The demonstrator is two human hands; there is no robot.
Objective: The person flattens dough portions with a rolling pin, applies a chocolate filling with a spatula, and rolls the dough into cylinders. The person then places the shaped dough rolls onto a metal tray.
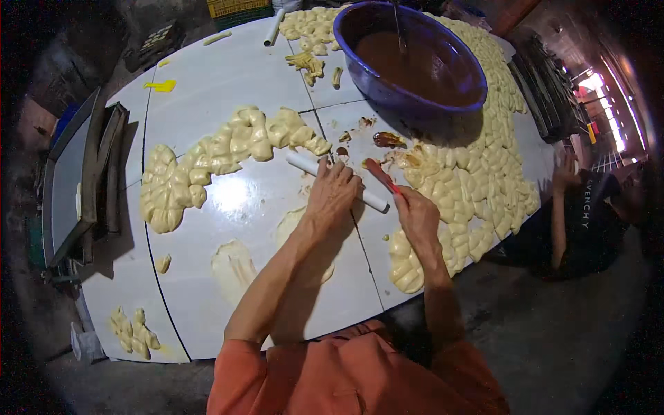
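My left hand lies curled over a white pipe, which rests slanted on the tabletop. In my right hand is a red-handled spatula, its blade smeared with brown paste and pointing up-left, close to the pipe. Thin flattened dough sticks to the table left of my left forearm, and another sheet is partly hidden under that arm. Brown paste smears lie beyond the spatula. A curved row of pale dough lumps stretches to the left, and a broad mass of dough pieces covers the right side.
A large purple basin of brown paste, with a handle standing in it, sits at the far right. Stacked metal trays lean at the left edge; dark trays stand right. A second pipe lies far back. A person in black sits at right.
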